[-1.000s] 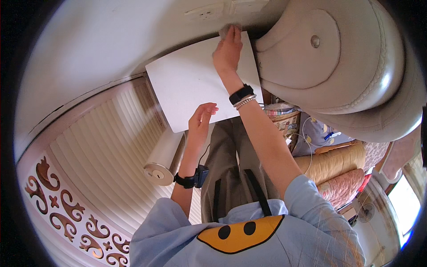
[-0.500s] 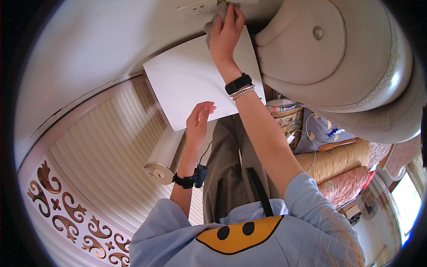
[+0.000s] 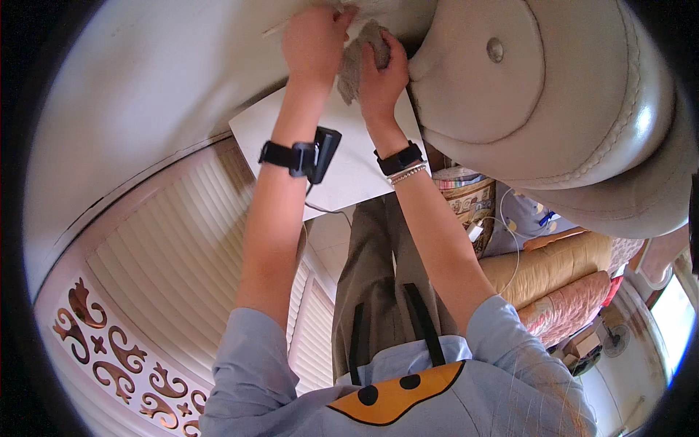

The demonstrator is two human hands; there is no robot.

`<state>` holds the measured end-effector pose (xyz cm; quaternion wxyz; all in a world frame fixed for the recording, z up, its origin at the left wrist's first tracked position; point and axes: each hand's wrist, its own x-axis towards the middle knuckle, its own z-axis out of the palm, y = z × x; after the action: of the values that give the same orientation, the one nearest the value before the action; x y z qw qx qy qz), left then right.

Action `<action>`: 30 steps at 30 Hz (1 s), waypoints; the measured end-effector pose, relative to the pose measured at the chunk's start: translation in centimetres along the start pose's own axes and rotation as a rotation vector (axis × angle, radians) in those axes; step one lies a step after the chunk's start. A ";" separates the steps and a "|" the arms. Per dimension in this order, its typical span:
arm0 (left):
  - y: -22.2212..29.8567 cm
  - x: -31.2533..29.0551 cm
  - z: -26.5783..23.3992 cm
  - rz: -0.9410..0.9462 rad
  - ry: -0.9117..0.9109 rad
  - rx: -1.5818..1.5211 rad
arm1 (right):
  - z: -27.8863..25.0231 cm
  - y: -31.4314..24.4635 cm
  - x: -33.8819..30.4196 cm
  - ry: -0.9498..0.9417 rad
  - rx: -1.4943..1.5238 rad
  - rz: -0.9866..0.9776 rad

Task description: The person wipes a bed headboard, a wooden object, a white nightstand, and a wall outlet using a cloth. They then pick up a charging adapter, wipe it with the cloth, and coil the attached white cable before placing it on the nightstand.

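My right hand (image 3: 384, 76) is closed on a crumpled grey cloth (image 3: 354, 71), held just above a white flat top (image 3: 349, 160) with rounded corners. To its left, my left hand (image 3: 313, 45) reaches up to the pale wall (image 3: 196, 51) with fingers curled together close to its surface. Whatever those fingers pinch, if anything, is hidden from me. Scuffed, dark marks show on the wall around the fingertips. A black strap with a small box (image 3: 320, 155) sits on my left wrist, its thin cable hanging down.
A padded, cream leather bedhead or seat (image 3: 495, 87) bulges in at the right. Below it lie a patterned basket (image 3: 470, 198), a white cable (image 3: 518, 251) and folded gold bedding (image 3: 550, 262). A slatted panel with scroll cut-outs (image 3: 113, 357) stands at the left.
My left hand has risen from the white top's front edge to the wall. My right hand has drawn the cloth down, away from the wall.
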<state>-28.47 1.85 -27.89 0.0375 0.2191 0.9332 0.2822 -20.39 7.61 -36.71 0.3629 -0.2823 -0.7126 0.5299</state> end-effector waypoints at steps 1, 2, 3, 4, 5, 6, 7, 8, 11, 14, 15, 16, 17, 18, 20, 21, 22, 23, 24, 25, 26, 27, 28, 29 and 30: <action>0.2 0.7 -0.1 -0.024 -0.089 -0.023 | 0.1 -0.1 0.3 0.014 0.020 -0.017; 0.3 1.0 -0.1 -0.049 -0.176 -0.042 | 0.4 -0.2 0.5 0.028 0.047 -0.015; 0.4 1.0 0.1 -0.057 -0.110 -0.014 | 0.9 -0.4 0.8 0.053 0.077 -0.008; 0.4 0.9 0.3 -0.064 -0.044 0.014 | 1.4 -0.5 1.1 0.079 0.106 -0.001; 0.3 0.8 0.6 -0.070 0.026 0.042 | 1.9 -0.6 1.4 0.079 0.096 0.032; 0.1 0.9 0.8 0.007 0.077 0.080 | 2.4 -0.6 1.8 0.079 0.085 0.064; -0.2 0.9 1.1 0.083 0.126 0.117 | 2.9 -0.6 2.1 0.085 0.071 0.110; -0.5 0.8 1.3 0.158 0.174 0.153 | 3.4 -0.6 2.2 0.111 0.077 0.123; -1.4 0.7 1.9 0.145 0.169 0.260 | 4.2 -0.5 2.5 0.182 0.049 0.184; -1.7 0.7 1.9 0.157 0.128 0.253 | 3.5 -0.3 2.8 0.175 -0.014 0.260; -1.6 0.7 1.8 0.168 0.123 0.234 | 3.1 -0.3 3.0 0.148 -0.007 0.307; -1.5 0.7 1.7 0.182 0.119 0.214 | 2.7 -0.5 3.2 0.118 -0.020 0.410; -1.4 0.8 1.7 0.199 0.121 0.195 | 2.5 -0.7 3.4 0.116 0.021 0.330; -1.3 0.8 1.6 0.156 0.098 0.186 | 2.3 -0.9 3.2 0.103 0.036 0.316; -1.1 0.7 1.6 0.065 0.043 0.164 | 2.1 -1.6 2.7 0.099 0.065 0.292; -1.1 0.8 1.7 0.090 0.079 0.188 | 2.4 -1.8 2.6 0.112 0.088 0.263; -1.1 0.8 1.6 0.111 0.115 0.216 | 2.7 -2.0 2.5 0.126 0.115 0.206; -1.1 0.9 1.6 0.127 0.144 0.245 | 3.1 -2.1 2.5 0.123 0.101 0.280; -1.2 0.9 1.6 0.141 0.131 0.257 | 3.6 -2.1 2.7 0.126 0.089 0.325; -1.3 1.0 1.6 0.161 0.125 0.267 | 3.9 -2.0 3.0 0.133 0.081 0.363; -1.4 1.1 1.5 0.181 0.123 0.277 | 4.0 -1.8 3.0 0.134 0.063 0.354; -1.4 1.2 1.4 0.192 0.136 0.294 | 3.9 -1.6 3.1 0.132 0.043 0.350; -1.4 1.2 1.4 0.201 0.144 0.311 | 3.7 -1.3 3.0 0.113 0.003 0.390; -1.4 1.3 1.4 0.213 0.157 0.325 | 3.4 -1.2 3.1 0.099 0.001 0.407; -1.3 1.4 1.3 0.196 0.127 0.321 | 3.4 -1.0 3.2 0.068 -0.017 0.461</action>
<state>-30.00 2.17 -29.65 -0.0847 0.2938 0.9409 0.1456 -25.02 7.97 -35.64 0.2536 -0.4585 -0.6211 0.5828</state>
